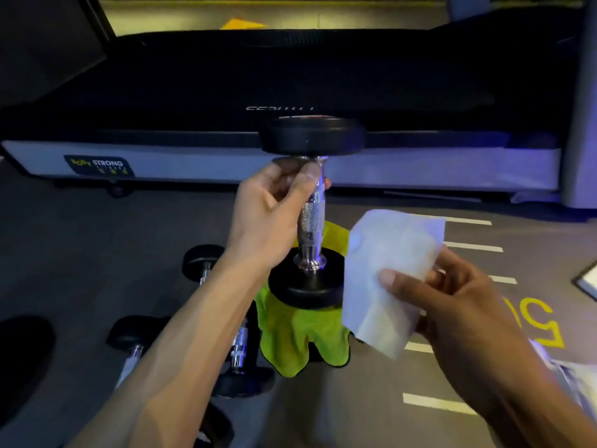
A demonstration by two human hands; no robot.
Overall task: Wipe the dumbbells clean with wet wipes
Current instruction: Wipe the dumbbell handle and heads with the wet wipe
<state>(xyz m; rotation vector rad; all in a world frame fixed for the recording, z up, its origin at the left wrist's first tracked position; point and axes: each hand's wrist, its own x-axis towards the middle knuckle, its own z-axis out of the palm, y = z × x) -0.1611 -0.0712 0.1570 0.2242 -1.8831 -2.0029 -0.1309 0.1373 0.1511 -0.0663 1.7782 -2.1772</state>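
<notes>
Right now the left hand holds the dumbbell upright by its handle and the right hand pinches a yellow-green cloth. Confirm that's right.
Not quite. The head view shows the right hand pinching a white wet wipe; the yellow-green cloth lies on the floor. The left hand does hold the dumbbell upright by its handle.

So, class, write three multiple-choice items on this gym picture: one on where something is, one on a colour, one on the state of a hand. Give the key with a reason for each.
1. Where does the left hand grip the upright dumbbell?
A. lower head
B. handle, just under the upper head
C. top face

2. What colour is the cloth under the dumbbell?
A. yellow-green
B. red
C. black

3. What is the right hand doing?
A. resting empty
B. pressing the floor
C. pinching a white wet wipe

Key: B, fingers wrap the metal bar near the top; A, bright cloth shows beneath the lower head; C, thumb and fingers pinch the wipe's edge, clear of the dumbbell.
</notes>
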